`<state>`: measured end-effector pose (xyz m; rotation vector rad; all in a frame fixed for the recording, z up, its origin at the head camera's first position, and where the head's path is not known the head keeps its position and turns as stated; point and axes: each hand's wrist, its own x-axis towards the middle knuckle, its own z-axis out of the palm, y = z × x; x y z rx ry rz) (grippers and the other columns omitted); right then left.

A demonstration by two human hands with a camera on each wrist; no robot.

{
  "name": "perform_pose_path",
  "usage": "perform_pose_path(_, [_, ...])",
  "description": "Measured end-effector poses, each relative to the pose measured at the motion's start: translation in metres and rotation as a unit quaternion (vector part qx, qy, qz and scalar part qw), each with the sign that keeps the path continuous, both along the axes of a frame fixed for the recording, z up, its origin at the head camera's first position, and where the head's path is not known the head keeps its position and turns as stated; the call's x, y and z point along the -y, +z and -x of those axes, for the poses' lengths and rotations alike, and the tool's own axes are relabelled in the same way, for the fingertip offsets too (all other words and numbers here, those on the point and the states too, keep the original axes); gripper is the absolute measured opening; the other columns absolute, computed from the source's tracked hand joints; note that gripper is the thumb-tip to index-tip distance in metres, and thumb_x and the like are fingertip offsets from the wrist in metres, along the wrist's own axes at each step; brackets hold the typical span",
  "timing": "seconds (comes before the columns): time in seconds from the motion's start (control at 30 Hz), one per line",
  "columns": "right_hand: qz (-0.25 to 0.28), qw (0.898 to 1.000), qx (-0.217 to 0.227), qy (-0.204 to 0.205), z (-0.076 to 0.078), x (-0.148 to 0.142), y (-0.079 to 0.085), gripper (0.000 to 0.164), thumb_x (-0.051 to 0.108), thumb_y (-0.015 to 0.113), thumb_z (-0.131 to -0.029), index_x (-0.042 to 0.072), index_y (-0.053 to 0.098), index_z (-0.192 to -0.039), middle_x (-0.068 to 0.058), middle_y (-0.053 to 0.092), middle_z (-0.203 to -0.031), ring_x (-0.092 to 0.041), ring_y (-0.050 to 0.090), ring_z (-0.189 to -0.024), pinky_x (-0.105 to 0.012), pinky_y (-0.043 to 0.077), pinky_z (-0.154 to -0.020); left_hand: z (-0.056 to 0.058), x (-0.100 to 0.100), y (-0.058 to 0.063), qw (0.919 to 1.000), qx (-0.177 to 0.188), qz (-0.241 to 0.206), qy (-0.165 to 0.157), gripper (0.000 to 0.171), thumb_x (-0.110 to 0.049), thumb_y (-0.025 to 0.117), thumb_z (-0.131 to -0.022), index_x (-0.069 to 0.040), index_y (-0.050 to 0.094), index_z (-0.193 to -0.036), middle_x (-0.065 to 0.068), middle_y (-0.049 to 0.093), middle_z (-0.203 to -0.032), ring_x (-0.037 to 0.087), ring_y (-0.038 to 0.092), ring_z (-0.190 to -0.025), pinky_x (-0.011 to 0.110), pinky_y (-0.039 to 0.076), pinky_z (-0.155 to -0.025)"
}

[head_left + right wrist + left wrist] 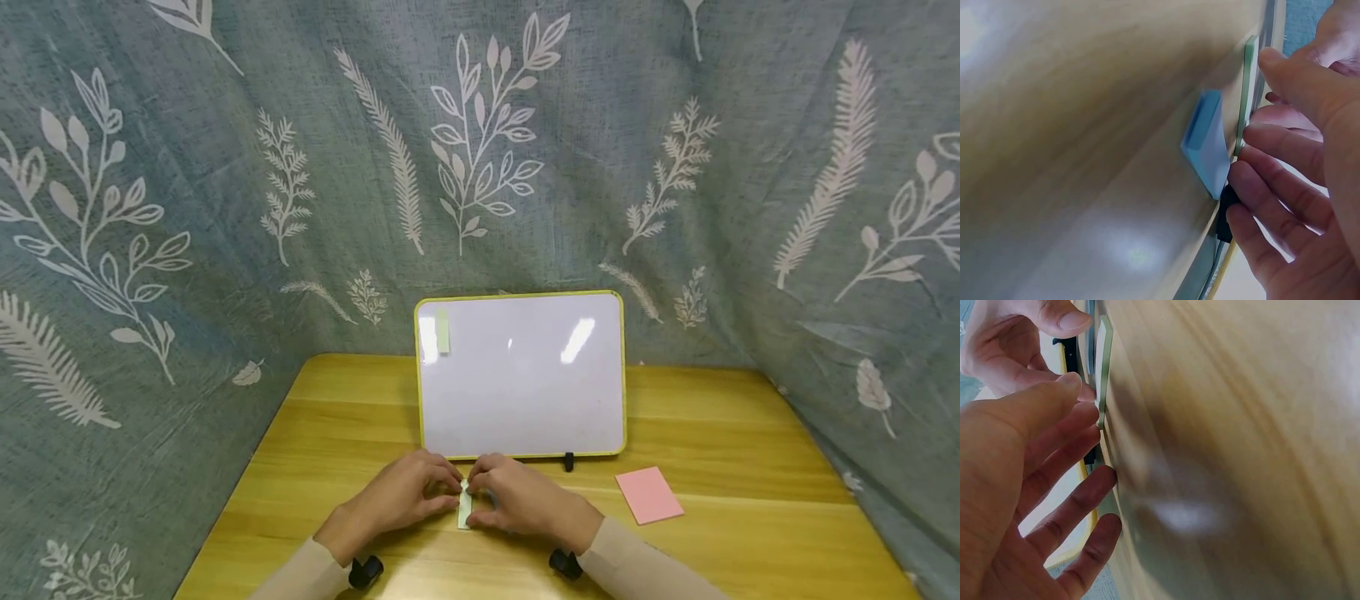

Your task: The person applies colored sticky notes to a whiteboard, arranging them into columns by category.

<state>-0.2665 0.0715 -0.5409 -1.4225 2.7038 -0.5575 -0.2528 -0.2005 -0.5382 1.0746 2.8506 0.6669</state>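
Note:
A narrow pale green sticky-note pad [465, 512] lies on the table between the two hands. The left hand [408, 496] is at its left side, relaxed fingertips by the far end and thumb apart from them. From the right, the right hand [525, 497] reaches in, its fingertips at the far end and its thumb beside the near part. In the right wrist view a blue sticky-note pad [1210, 147] lies beside the green pad [1247, 94], under the right hand; the head view mostly hides it. Whether any fingertip lifts a sheet cannot be made out.
A yellow-framed whiteboard [525, 383] stands behind the hands, with a pale green strip [443, 333] stuck at its upper left. A black clip-like piece [568, 462] is at its lower edge. To the right, a pink sticky-note pad [649, 495] lies on the wooden table [720, 433].

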Motion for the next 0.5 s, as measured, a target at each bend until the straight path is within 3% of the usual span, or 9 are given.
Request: perform_pose_path(0.5, [0.01,0.999,-0.036,-0.01,-0.0043,0.0059,-0.0054,0.046,0.052,0.095,-0.098,0.011,0.087,-0.118,-0.001,0.076,-0.125,-0.01,0.074,-0.107,-0.02,0.064,-0.092,-0.003,-0.0003,-0.0024,0.9999,-0.004,0.013,-0.006,0.014,-0.031,0.087,-0.108,-0.022,0.093,-0.117,-0.008,0.084,-0.137,0.019,0.077,-0.129,0.046,0.064,-0.113])
